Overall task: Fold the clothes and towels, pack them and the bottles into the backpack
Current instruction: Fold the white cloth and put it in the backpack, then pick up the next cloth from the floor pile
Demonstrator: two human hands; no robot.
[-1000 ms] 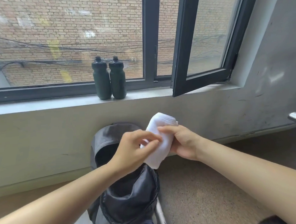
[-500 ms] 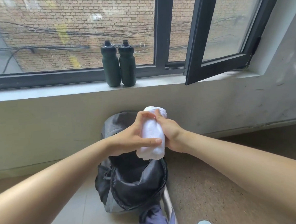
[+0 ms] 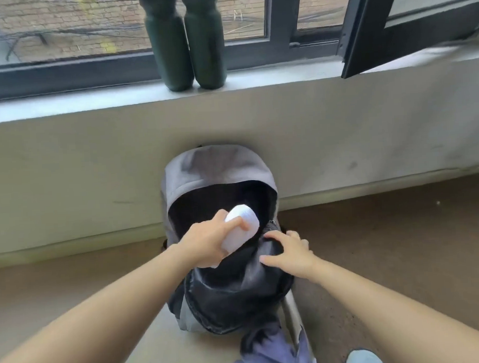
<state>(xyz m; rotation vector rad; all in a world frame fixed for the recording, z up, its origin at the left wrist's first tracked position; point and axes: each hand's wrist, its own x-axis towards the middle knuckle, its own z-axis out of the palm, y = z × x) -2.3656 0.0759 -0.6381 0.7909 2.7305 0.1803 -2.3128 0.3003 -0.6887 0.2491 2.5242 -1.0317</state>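
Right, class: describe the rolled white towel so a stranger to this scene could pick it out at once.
Find the window sill with two dark green bottles; below it a grey backpack stands open by the wall. Over its mouth the left hand grips a white towel. It is the only white, rolled cloth, unlike the crumpled purple garment nearer the camera.

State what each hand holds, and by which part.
Left hand grips the rolled towel around its middle; right hand holds nothing, fingers resting on the backpack.
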